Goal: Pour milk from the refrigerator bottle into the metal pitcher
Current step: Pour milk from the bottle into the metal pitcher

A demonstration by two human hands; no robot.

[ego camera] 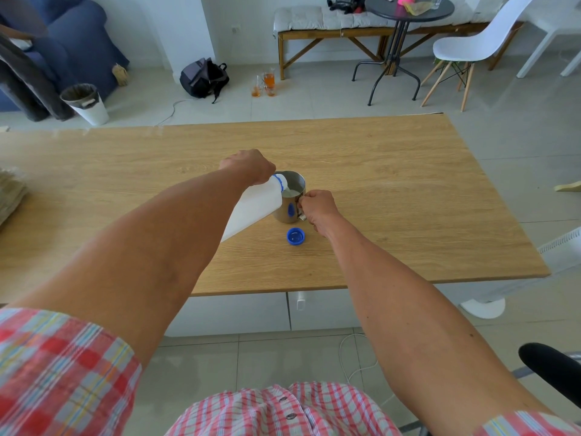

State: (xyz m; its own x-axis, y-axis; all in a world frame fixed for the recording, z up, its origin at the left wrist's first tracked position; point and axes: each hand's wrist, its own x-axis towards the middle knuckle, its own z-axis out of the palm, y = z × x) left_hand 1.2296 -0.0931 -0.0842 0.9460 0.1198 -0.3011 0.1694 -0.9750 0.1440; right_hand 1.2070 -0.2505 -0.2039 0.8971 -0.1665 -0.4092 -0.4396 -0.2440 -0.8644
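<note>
A white plastic milk bottle [254,206] with a blue neck ring is tilted to the right, its mouth over the rim of the metal pitcher [290,196]. My left hand [248,165] grips the bottle near its top. White milk shows inside the pitcher, which stands upright on the wooden table [393,196]. My right hand [319,210] is closed around the pitcher's handle on its right side. The blue bottle cap [296,236] lies open side up on the table just in front of the pitcher.
A stack of pale cloth or paper [11,196] lies at the table's left edge. Beyond the table are a white bin [85,103], a backpack [204,77], glasses of orange liquid [265,84] on the floor, a round black table [405,14] and a white chair [471,45].
</note>
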